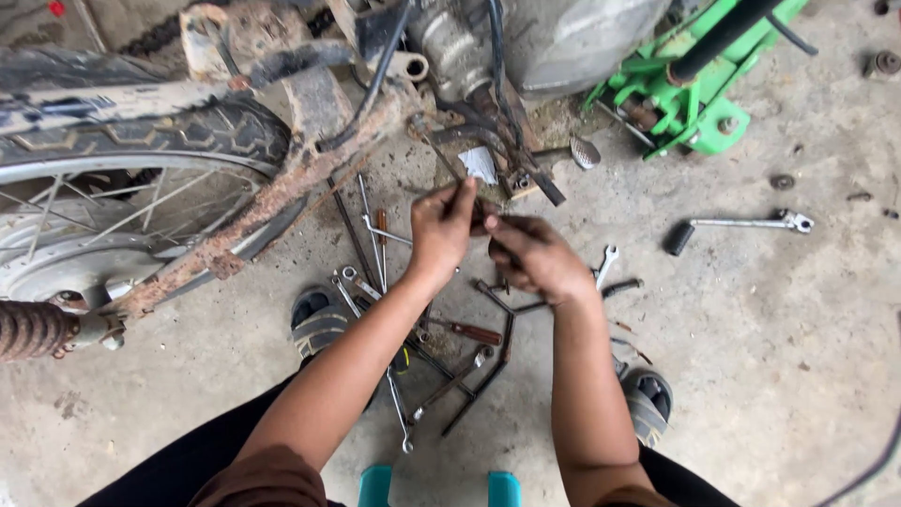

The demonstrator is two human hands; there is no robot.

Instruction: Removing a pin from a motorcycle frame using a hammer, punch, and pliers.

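Note:
My left hand [439, 228] and my right hand [533, 255] meet in front of me, above the concrete floor. The left hand's fingers pinch a thin dark metal rod [441, 155] that runs up toward the rusty underside of a motorcycle [310, 160]. The right hand is closed around a small dark part next to the left fingertips; what it is cannot be made out. Below both hands lies a scatter of hand tools [375, 272]: spanners, a screwdriver with a reddish handle [466, 331] and thin bars.
The motorcycle's rear wheel [113, 188] and rusty swingarm fill the upper left. A green jack stand [690, 94] is at the upper right. A kick lever [737, 226] lies on the floor to the right. My sandalled feet [319, 324] flank the tools.

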